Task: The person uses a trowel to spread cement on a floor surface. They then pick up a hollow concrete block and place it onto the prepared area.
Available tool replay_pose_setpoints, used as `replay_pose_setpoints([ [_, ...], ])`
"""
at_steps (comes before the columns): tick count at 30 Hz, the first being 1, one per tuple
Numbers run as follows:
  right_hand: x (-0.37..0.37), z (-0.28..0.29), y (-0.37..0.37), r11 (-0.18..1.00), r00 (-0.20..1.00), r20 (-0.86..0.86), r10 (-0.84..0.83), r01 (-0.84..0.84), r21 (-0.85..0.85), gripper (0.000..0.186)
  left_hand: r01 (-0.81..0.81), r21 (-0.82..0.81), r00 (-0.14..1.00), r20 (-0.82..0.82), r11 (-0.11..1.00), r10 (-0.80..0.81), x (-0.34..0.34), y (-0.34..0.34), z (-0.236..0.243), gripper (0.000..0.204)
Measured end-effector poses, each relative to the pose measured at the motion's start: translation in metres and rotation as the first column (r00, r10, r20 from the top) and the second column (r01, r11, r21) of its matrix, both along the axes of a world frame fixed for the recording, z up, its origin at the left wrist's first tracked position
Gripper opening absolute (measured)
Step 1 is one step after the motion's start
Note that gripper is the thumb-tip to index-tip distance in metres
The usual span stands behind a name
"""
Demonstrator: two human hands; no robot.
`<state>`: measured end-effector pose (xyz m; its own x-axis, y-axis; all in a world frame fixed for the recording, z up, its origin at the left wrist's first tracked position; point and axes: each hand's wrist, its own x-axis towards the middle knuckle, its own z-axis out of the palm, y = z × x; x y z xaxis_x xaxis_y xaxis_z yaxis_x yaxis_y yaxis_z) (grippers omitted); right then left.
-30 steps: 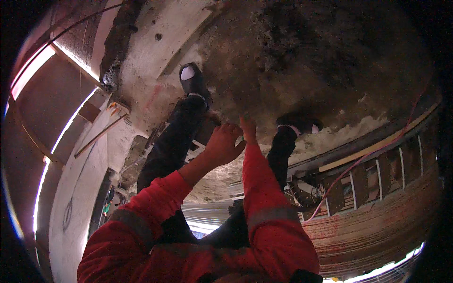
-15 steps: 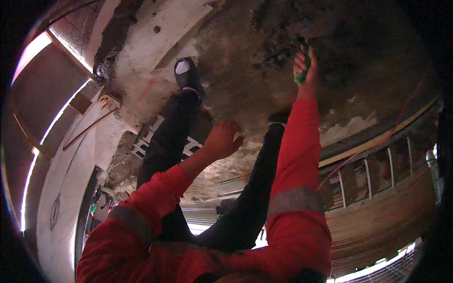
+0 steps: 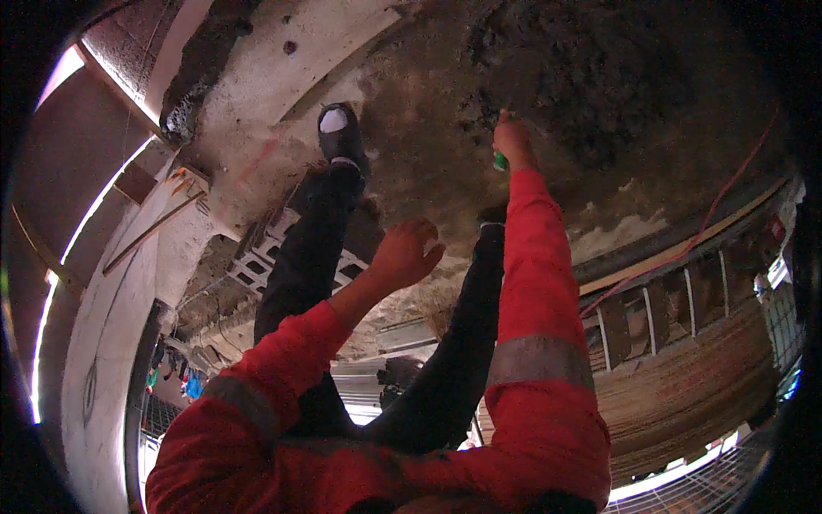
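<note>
My right hand (image 3: 514, 141) grips a green-handled tool (image 3: 501, 161) at the edge of the dark, lumpy wet mortar (image 3: 582, 86) on the rough concrete floor (image 3: 411, 163). The tool's head is too dark to make out. My left hand (image 3: 406, 250) is held near my left thigh, fingers loosely curved, thumb apart, with nothing visible in it. Both my forearms are in red sleeves with grey bands, and my dark trousered legs and shoes are spread apart beneath them.
Hollow concrete blocks (image 3: 254, 270) lie behind my left leg. A wooden stick (image 3: 154, 232) leans on the pale slab (image 3: 103, 377) at left. At right are stacked boards (image 3: 685, 403), a slatted frame (image 3: 651, 321) and a red cord (image 3: 719, 214). A mesh panel (image 3: 779, 325) stands at far right.
My right hand reached forward from beside my left hand, a green-handled tool showing in it, then moved slightly left and back with its knuckles turned up. My left hand stayed nearly in place.
</note>
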<state>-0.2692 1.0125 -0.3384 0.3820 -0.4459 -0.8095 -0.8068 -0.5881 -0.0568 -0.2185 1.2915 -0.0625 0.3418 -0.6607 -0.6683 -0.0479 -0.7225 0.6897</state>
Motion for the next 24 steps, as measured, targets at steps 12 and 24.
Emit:
replay_pose_setpoints([
  [12,0.026,0.076,-0.033,0.783,0.778,0.098,-0.621,0.621,0.033,0.066,-0.149,-0.08,0.988,0.036,0.986,0.152,0.018,0.008,0.004,0.021],
  [24,-0.134,0.09,0.171,0.956,0.992,-0.125,0.0,0.036,0.292,0.075,-0.107,-0.027,0.994,0.028,0.994,0.107,0.004,0.017,-0.003,0.019],
])
